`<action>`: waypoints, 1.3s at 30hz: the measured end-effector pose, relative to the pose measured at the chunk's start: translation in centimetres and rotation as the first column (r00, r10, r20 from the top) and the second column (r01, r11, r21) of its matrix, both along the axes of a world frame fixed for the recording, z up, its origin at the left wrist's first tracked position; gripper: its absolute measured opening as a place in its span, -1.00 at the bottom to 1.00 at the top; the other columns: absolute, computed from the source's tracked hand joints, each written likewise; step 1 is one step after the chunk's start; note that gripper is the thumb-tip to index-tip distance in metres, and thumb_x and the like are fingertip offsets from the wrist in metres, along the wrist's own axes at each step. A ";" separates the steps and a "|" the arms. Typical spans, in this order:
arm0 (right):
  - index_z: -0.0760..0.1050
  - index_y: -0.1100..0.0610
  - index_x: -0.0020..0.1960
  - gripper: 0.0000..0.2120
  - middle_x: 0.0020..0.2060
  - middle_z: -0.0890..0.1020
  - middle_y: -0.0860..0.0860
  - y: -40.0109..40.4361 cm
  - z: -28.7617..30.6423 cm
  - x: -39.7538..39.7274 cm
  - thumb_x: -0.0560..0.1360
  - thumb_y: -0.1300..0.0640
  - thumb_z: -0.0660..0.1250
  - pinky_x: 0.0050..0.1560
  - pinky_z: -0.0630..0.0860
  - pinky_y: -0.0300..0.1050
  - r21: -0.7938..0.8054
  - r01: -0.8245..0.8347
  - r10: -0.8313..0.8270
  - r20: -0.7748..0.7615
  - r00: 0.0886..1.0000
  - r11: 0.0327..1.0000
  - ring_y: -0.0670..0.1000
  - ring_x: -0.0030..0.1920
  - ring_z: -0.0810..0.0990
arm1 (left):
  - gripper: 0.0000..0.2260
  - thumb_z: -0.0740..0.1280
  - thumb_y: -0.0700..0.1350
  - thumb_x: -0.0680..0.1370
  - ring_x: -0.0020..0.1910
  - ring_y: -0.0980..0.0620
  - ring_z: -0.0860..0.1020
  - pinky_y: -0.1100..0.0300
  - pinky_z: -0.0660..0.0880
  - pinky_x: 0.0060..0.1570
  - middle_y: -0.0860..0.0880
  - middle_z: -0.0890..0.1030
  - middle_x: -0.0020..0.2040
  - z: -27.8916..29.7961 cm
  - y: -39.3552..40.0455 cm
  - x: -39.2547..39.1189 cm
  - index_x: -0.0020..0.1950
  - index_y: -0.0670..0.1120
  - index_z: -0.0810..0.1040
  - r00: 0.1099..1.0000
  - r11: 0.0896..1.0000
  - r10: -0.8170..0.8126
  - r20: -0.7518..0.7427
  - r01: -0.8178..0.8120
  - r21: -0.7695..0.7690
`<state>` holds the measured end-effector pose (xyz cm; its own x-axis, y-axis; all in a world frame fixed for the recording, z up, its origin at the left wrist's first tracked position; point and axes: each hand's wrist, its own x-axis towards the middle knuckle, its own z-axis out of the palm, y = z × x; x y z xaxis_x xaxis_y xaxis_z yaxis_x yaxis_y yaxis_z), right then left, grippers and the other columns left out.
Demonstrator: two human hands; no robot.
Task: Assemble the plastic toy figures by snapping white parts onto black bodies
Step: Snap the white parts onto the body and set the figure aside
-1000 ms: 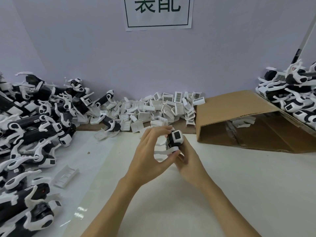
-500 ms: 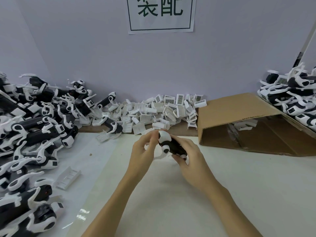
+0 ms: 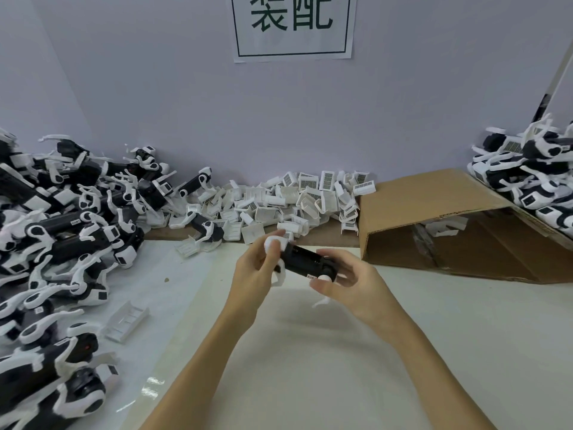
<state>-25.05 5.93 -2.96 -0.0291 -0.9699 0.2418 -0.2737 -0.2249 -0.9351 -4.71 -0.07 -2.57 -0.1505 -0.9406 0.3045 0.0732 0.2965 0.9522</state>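
Observation:
A black toy body [image 3: 305, 260] with white legs hangs above the table's middle, lying almost level between both hands. My left hand [image 3: 254, 268] pinches its left end, where a round white part sits. My right hand [image 3: 350, 282] holds its right end with curled fingers; a white leg pokes out below that hand. A heap of loose white parts [image 3: 294, 200] lies along the back wall. Unfinished black-and-white figures [image 3: 62, 231] are piled on the left.
A brown cardboard box [image 3: 434, 212] lies on its side at the right, with a white part inside. More figures [image 3: 533, 178] are stacked at the far right. One white part [image 3: 127, 319] lies alone on the plastic sheet to the left. A paper sign [image 3: 293, 26] hangs on the wall.
The toy body has been turned from end-on to lying lengthwise between my hands. My hands have drawn apart, the right one moving right along the body.

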 end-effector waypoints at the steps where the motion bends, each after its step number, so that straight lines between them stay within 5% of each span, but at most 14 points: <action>1: 0.56 -0.18 0.32 -0.41 0.21 0.66 -0.20 0.1 -0.1 0.1 0.34 -0.05 0.67 0.36 0.45 -0.28 -0.051 0.018 -0.021 -0.057 0.998 0.999 -0.15 0.30 0.59 | -0.46 0.18 0.45 0.58 -0.01 0.07 0.68 0.32 0.56 -0.15 0.06 0.75 0.02 -0.1 0.1 -0.2 0.25 0.14 0.70 0.999 1.000 0.003 -0.037 -0.004 -0.009; 3: 0.50 -0.19 0.33 -0.35 0.26 0.59 -0.27 0.3 -0.3 1.0 0.33 0.01 0.69 0.29 0.36 -0.45 -0.163 0.029 -0.065 -0.220 0.973 0.986 -0.23 0.34 0.50 | -0.40 0.11 0.48 0.57 -0.01 0.03 0.69 0.12 0.61 -0.26 0.00 0.75 0.01 -0.3 0.4 -0.8 0.08 0.07 0.74 0.990 0.996 0.092 -0.103 -0.092 0.004; 6: 0.43 -0.13 0.34 -0.34 0.25 0.49 -0.32 0.5 -0.8 3.3 0.36 0.02 0.68 0.22 0.33 -0.49 -0.283 -0.026 -0.090 -0.387 0.918 0.959 -0.26 0.32 0.46 | -0.27 0.05 0.52 0.56 -0.08 0.00 0.64 0.06 0.57 -0.31 -0.02 0.73 -0.14 -0.7 0.3 -0.6 -0.26 -0.04 0.71 0.928 0.952 0.306 -0.212 -0.292 0.092; 10: 0.43 0.00 0.40 -0.32 0.29 0.47 -0.19 0.8 -1.0 5.3 0.38 -0.01 0.66 0.29 0.36 -0.40 -0.386 -0.073 -0.125 -0.464 0.877 0.920 -0.16 0.33 0.46 | -0.16 0.00 0.42 0.67 -0.03 -0.22 0.60 -0.25 0.47 0.32 -0.28 0.68 -0.22 -0.2 -0.8 1.1 -0.38 -0.19 0.65 0.859 0.947 0.319 -0.401 -0.280 0.155; 13: 0.45 0.03 0.43 -0.30 0.32 0.47 -0.16 0.9 -1.0 5.8 0.38 -0.02 0.66 0.33 0.40 -0.33 -0.419 -0.099 -0.145 -0.512 0.847 0.902 -0.13 0.33 0.47 | -0.16 0.03 0.42 0.67 -0.11 -0.22 0.61 -0.19 0.48 0.33 -0.28 0.65 -0.29 0.2 -0.8 1.4 -0.43 -0.22 0.60 0.854 0.962 0.271 -0.444 -0.231 0.143; 18: 0.35 -0.18 0.50 -0.31 0.25 0.57 -0.30 0.7 -1.1 4.6 0.46 -0.12 0.58 0.28 0.38 -0.44 -0.289 0.053 -0.120 -0.219 0.968 0.956 -0.23 0.33 0.51 | -0.20 0.01 0.48 0.60 -0.11 -0.16 0.66 0.14 0.51 -0.30 -0.22 0.73 -0.05 0.4 -0.9 1.1 -0.10 -0.16 0.74 0.935 0.990 0.101 -0.339 -0.062 0.125; 21: 0.39 -0.16 0.45 -0.51 0.10 0.68 -0.13 0.4 -0.8 3.5 0.57 -0.17 0.42 0.20 0.54 -0.21 -0.167 0.168 -0.158 0.072 0.985 0.972 -0.05 0.15 0.67 | -0.48 0.16 0.35 0.62 0.13 -0.07 0.67 0.15 0.54 0.01 -0.04 0.76 0.14 0.3 -0.6 0.3 0.26 0.01 0.67 0.994 0.997 -0.051 -0.093 0.056 0.048; 25: 0.46 -0.03 0.41 -0.67 0.09 0.70 0.10 -0.1 -0.2 1.5 0.68 -0.06 0.23 0.03 0.64 -0.07 0.026 0.200 -0.200 0.262 0.944 0.979 0.05 0.05 0.72 | -0.64 0.46 0.13 0.58 0.02 0.06 0.70 0.40 0.51 -0.02 -0.01 0.74 0.02 -0.3 0.1 -0.6 0.37 0.18 0.57 0.979 0.980 -0.196 0.053 0.193 0.057; 28: 0.57 -0.06 0.37 -0.69 0.28 0.63 0.01 -0.1 -0.3 0.6 0.73 0.20 0.20 0.33 0.51 -0.13 -0.002 0.101 -0.100 0.117 0.988 0.995 -0.05 0.30 0.60 | -0.54 0.57 -0.02 0.57 -0.05 0.05 0.60 0.33 0.51 0.00 -0.05 0.62 -0.04 -0.5 0.4 -0.7 0.41 0.26 0.55 0.985 0.990 -0.144 0.093 0.144 0.001; 32: 0.38 -0.11 0.56 -0.39 0.45 0.48 -0.22 0.1 -1.0 1.1 0.61 0.33 0.36 0.51 0.32 -0.17 -0.161 0.027 -0.077 -0.313 0.947 0.987 -0.19 0.48 0.40 | -0.39 0.63 0.03 0.50 0.18 0.08 0.60 0.32 0.47 0.24 0.26 0.63 0.18 -0.8 0.6 -1.0 0.50 0.22 0.49 0.954 0.947 0.076 0.291 0.023 -0.322; 35: 0.30 -0.09 0.59 -0.34 0.45 0.47 -0.21 0.0 -1.5 1.6 0.59 0.26 0.44 0.48 0.39 -0.11 -0.245 0.063 -0.150 -0.358 0.921 0.968 -0.15 0.47 0.43 | -0.38 0.54 0.18 0.50 0.30 0.13 0.53 0.34 0.40 0.28 0.28 0.58 0.36 -0.8 0.9 -1.3 0.53 0.21 0.46 0.921 0.865 0.194 0.338 0.002 -0.502; 39: 0.38 -0.04 0.52 -0.37 0.40 0.51 -0.16 -0.2 -1.5 1.3 0.55 0.37 0.42 0.43 0.47 -0.06 -0.287 0.141 -0.240 -0.347 0.907 0.948 -0.14 0.40 0.48 | -0.38 0.54 0.12 0.56 0.47 0.28 0.41 0.16 0.35 0.41 0.24 0.51 0.45 -1.4 0.8 -1.5 0.57 0.05 0.43 0.849 0.675 0.316 0.423 0.111 -0.729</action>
